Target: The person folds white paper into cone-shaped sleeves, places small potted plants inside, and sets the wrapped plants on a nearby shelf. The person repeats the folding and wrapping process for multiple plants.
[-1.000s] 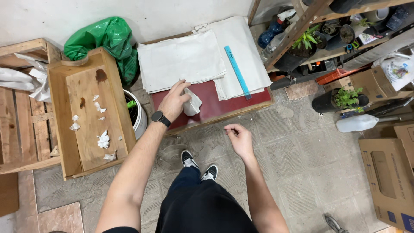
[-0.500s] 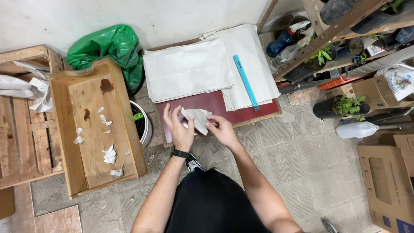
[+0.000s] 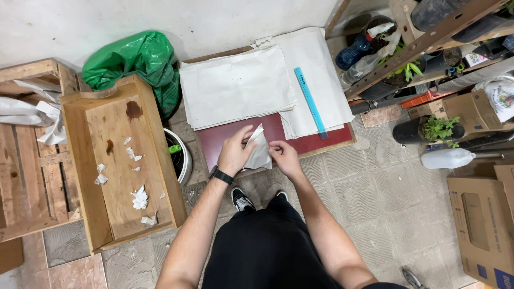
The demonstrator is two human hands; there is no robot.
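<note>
While both hands meet over the near edge of a dark red board (image 3: 278,136), the left hand (image 3: 234,154) and the right hand (image 3: 284,156) share one small piece of white paper (image 3: 259,151): the left hand's fingers curl round its left side, the right hand pinches its right edge, and the sheet stands up between them, bent, with a pointed corner uppermost. A black watch (image 3: 221,175) sits on the left wrist. Below the hands, black trousers and the toes of black-and-white shoes (image 3: 243,200) show above a grey tiled floor (image 3: 369,198). Beyond the held paper, farther back on the board, lies a stack of large off-white sheets (image 3: 235,85), with a second pile (image 3: 316,69) beside it to the right, and a light blue ruler (image 3: 310,102) rests slantwise across that pile. Left of the board stands a white bucket (image 3: 183,160), partly hidden by a long wooden box (image 3: 120,160) whose top carries scattered torn scraps of white paper (image 3: 140,198). Behind the box a green plastic bag (image 3: 134,59) bulges against the wall. Right of the board, a wooden shelf (image 3: 428,40) holds dark plant pots, and near it on the floor lie a white plastic bottle (image 3: 447,158) and cardboard boxes (image 3: 482,225).
</note>
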